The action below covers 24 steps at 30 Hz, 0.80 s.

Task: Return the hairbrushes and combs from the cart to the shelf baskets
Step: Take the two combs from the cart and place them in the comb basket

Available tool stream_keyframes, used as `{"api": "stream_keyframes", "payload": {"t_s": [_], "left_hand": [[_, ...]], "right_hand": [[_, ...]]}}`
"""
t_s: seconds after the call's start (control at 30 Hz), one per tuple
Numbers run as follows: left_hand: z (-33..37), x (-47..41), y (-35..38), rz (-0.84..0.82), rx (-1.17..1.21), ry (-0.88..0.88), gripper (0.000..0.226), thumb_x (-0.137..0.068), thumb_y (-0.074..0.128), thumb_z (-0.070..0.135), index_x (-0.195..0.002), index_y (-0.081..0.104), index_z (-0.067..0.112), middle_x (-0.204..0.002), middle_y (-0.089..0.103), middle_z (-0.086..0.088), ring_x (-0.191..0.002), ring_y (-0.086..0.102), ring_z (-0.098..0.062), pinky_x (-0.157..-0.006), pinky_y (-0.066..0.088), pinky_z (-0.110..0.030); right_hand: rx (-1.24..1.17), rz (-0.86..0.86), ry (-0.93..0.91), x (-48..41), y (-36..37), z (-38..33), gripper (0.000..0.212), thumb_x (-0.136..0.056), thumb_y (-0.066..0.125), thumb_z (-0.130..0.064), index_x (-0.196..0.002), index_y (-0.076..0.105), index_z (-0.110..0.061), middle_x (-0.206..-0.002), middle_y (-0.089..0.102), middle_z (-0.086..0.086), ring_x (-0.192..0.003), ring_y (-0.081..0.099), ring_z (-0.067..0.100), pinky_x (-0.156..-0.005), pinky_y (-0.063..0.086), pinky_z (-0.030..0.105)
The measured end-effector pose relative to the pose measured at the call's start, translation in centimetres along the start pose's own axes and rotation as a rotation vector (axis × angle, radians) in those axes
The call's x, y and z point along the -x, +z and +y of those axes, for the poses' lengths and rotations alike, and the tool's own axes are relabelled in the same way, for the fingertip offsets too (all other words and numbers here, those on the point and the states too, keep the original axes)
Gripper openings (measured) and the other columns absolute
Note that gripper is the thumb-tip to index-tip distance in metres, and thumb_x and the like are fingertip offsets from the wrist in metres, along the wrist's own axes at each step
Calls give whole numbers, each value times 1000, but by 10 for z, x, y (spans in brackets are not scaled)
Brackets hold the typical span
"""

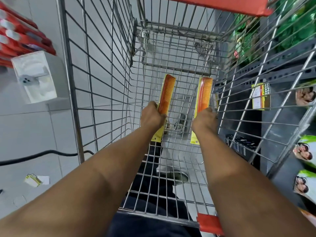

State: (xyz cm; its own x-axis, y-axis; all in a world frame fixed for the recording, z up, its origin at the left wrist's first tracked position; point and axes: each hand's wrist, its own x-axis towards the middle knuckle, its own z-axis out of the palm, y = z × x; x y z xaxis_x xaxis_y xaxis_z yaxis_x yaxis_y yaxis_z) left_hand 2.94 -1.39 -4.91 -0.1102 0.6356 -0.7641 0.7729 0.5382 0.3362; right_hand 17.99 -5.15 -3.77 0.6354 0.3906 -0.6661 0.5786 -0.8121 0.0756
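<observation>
Reaching in: both bare arms go down into the wire cart [95, 93], each hand holding one carded comb above its mesh floor.
Cart contents: apart from the two held combs, nothing shows on the cart's mesh floor.
Left hand [151, 116]: fingers wrapped tight around the lower half of the left comb [166, 93]; orange teeth project past the knuckles, yellow card sticks out below the wrist.
Right hand [204, 120]: closed the same way on the right comb [205, 94], hard by the cart's right wall.
Hard to see: fingertips are tucked under the cards; shelf goods [302, 151] beyond the cart's right side are blurred and cut off.
</observation>
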Motion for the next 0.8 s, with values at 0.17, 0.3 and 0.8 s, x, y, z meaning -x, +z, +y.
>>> {"api": "stream_keyframes", "payload": {"t_s": [0.17, 0.3, 0.8], "left_hand": [[2, -5, -1, -30, 5, 3, 27, -80, 71, 15, -95, 48, 14, -74, 50, 4, -60, 52, -8, -51, 45, -26], [1, -4, -3, -27, 50, 16, 29, -79, 72, 16, -94, 48, 13, -76, 51, 3, -71, 57, -19, -61, 49, -32], [1, 43, -49, -216, 708, 26, 24, -99, 48, 19, -119, 50, 7, -105, 68, -15, -85, 69, -20, -67, 54, -33]], "right_hand": [[19, -8, -9, -2, 2, 0, 46, -91, 48, -3, -135, 36, 2, -131, 48, 29, -107, 59, 44, -81, 52, 51], [-67, -54, -12, 0, 5, 0, 50, -89, 52, -2, -135, 33, -4, -128, 53, 23, -106, 60, 44, -83, 51, 49], [-657, -212, -38, 54, -38, 5, 48, -98, 39, -30, -139, 39, -4, -128, 58, 14, -107, 57, 33, -98, 47, 47]]}}
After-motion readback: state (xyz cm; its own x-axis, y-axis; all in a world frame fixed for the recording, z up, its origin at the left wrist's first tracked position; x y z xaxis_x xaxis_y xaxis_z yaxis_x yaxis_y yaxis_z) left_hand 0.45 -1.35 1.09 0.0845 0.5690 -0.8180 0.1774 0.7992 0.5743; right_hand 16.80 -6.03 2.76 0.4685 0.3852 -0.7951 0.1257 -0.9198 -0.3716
